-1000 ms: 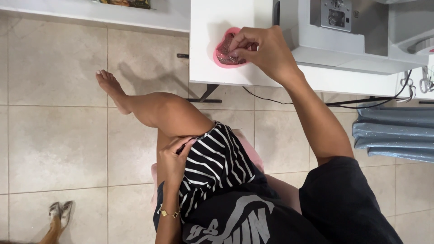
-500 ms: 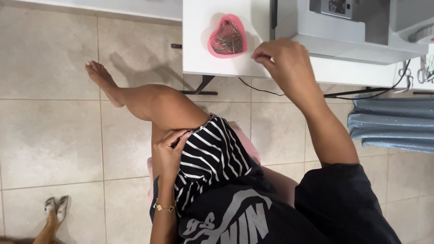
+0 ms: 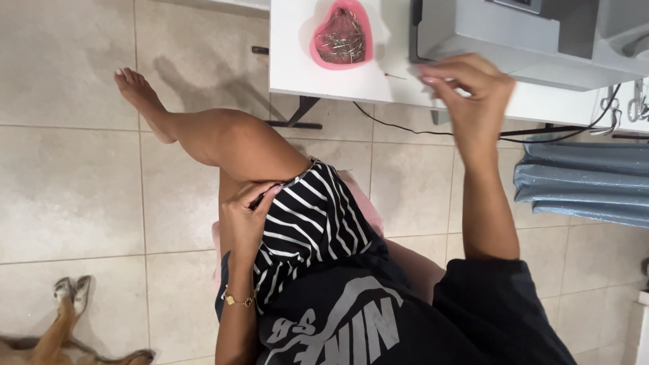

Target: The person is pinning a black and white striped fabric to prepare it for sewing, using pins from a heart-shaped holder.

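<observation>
Pinching: right hand [image 3: 470, 91] raised in front of the table edge, thumb and forefinger pressed together near a thin pin [image 3: 395, 76]; too fine and blurred to tell whether the pin sits between the fingertips or lies on the table just beside them.
Pin look: short, slim, pale metal, with a tiny dark red head at its left end.
Pin place: at the front edge of the white table [image 3: 291, 61], between the pink dish and the right hand's fingertips.
Left hand: left hand [image 3: 245, 217] down on the lap, fingers curled and clamped on the edge of the striped cloth [image 3: 304, 226].
Cloth look: black with thin white stripes, bunched over the thigh, its upper edge against the bent knee.
Dish: pink heart-shaped dish [image 3: 341, 34] full of loose metal pins, standing on the table left of the hand and well apart from it.
Machine: grey sewing machine [image 3: 514, 40] on the table, right behind the raised hand, its base corner close to the fingertips.
Cable: black cable [image 3: 405, 128] trailing under the table to the right.
Blue fabric: shiny blue fabric [image 3: 581, 186] folded in layers at the right, clear of both hands.
Floor: beige tiled floor [image 3: 67, 189] below, a bare foot [image 3: 138, 91] stretched out to the left.
Bracelet: thin gold bracelet [image 3: 238, 301] on the left wrist.
</observation>
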